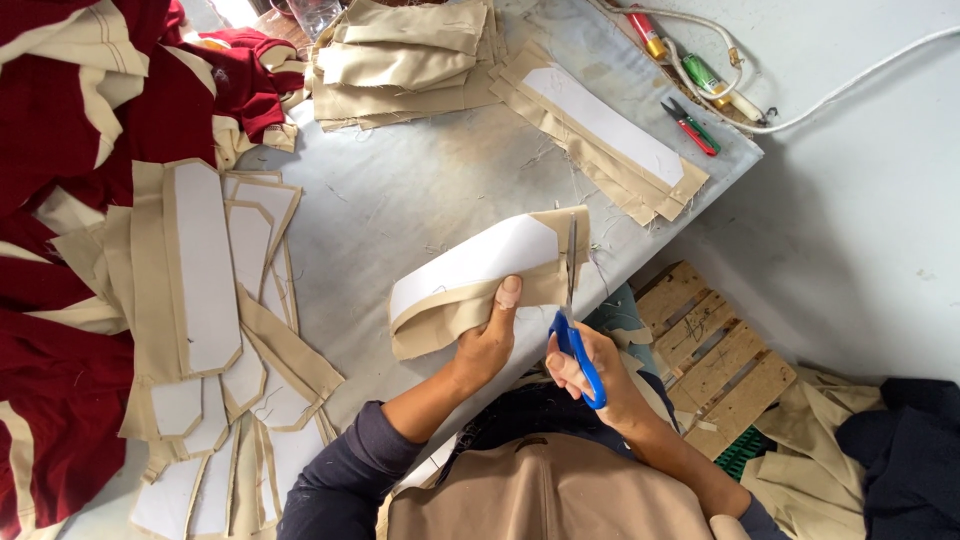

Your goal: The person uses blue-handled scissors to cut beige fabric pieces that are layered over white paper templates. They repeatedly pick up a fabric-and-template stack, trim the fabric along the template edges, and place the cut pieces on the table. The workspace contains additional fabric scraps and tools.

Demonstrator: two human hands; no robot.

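Head view. A pale grey work table (pixel 420 200) runs from the far edge toward the person, its right corner cut off above a light concrete floor. Beside that corner stands a wooden pallet (pixel 715 355), with loose beige cloth (pixel 800 450) and a dark garment (pixel 905 440) on the floor past it.

At the table's near edge the left hand (pixel 488 345) pinches a beige fabric piece with white backing (pixel 480 280), thumb on top, fingers folded under; the piece is curled and lifted off the surface. The right hand (pixel 590 370) is closed through the blue handles of a pair of scissors (pixel 573 310), whose blades point away from the person and lie on the right end of the piece. The hands sit close together, the piece between them and slightly beyond.

Counts: one pair of blue scissors in hand; one small red-and-green snips (pixel 690 125) near the far right corner; two lighters (pixel 680 55) beside a white cable (pixel 850 85). One stack of like pieces (pixel 605 135) lies at the right edge, one folded beige pile (pixel 405 60) at the far edge, and an overlapping spread, too layered to count, at the left (pixel 205 300), next to red-and-cream garments (pixel 70 150).
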